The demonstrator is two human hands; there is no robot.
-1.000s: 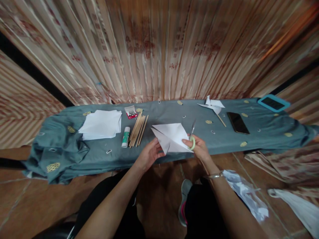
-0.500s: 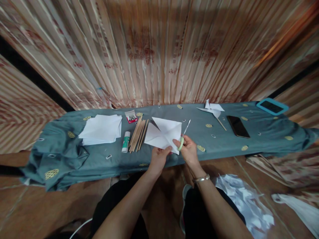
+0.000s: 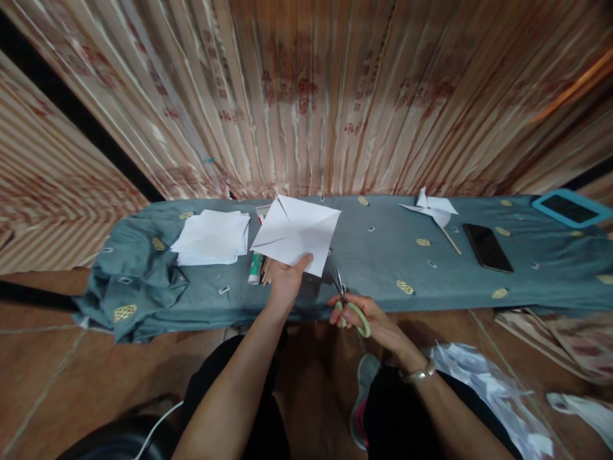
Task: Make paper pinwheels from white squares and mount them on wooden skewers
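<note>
A white square sheet of paper (image 3: pixel 301 227) with slits running in from its corners is pinched by its near edge in my left hand (image 3: pixel 287 278), thumb on top. It is held above the table and partly covers the wooden sticks (image 3: pixel 266 272) and the green-and-white glue stick (image 3: pixel 255 268). My right hand (image 3: pixel 366 316) grips green-handled scissors (image 3: pixel 355 318) by the finger loops, near the table's front edge. Their blades point up and away, apart from the paper.
A stack of white paper (image 3: pixel 211 236) lies at the left. Further right are a paper pinwheel (image 3: pixel 433 211) on a stick, a black phone (image 3: pixel 487 246) and a blue-framed device (image 3: pixel 572 207). A clear bag of paper scraps (image 3: pixel 488 383) sits on the floor beside my right leg.
The paper has turned and risen over the sticks with my left hand. My right hand has drawn back toward me with the scissors, off the paper. The whole view has shifted slightly.
</note>
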